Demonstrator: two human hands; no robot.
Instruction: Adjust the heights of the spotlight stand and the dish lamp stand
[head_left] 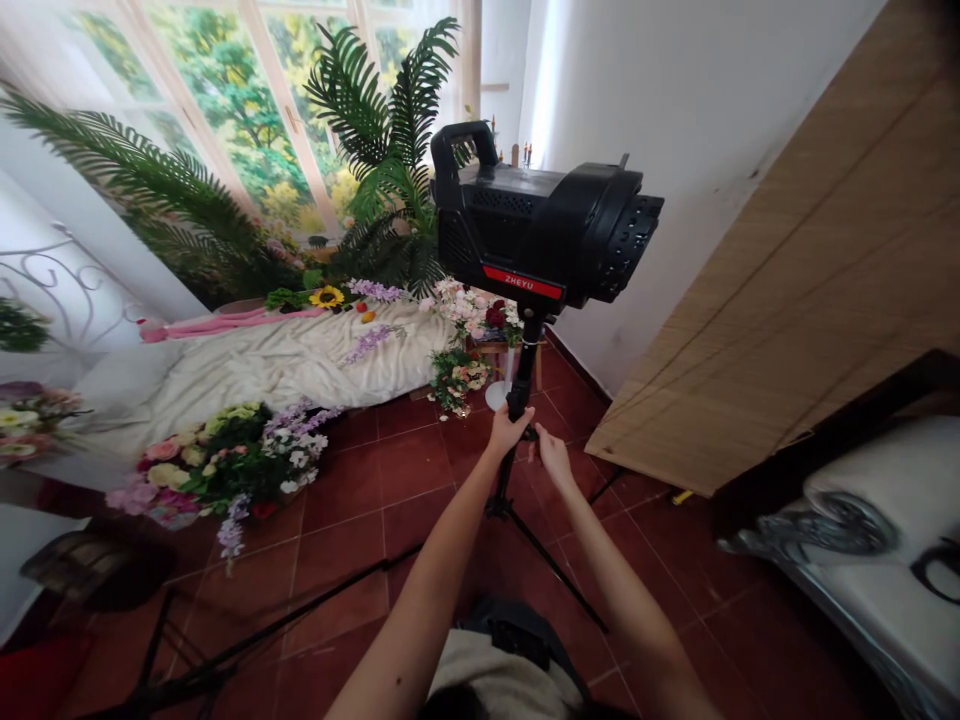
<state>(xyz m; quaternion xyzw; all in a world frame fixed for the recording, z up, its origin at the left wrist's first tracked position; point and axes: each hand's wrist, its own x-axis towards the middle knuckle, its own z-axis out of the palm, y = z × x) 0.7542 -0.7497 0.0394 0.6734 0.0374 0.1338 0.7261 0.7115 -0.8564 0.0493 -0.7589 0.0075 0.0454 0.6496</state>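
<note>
A black studio light (517, 225) with a red ZHEYU label and a top handle sits on a black light stand (525, 365). My left hand (511, 430) is closed round the stand's pole below the light. Just to its right, my right hand (555, 458) has its fingers closed at a small dark knob (529, 433) on the pole, which the fingers partly cover. The stand's legs spread over the red tiled floor (409, 455) beneath my hands.
A bed with a cream blanket (300, 365) and flowers stands at the left. A flower arrangement (225, 455) lies before it. Palm leaves (390, 120) rise behind. A wooden panel (750, 270) and a silver-framed sofa (885, 530) stand right. Another black stand leg (315, 605) crosses the floor.
</note>
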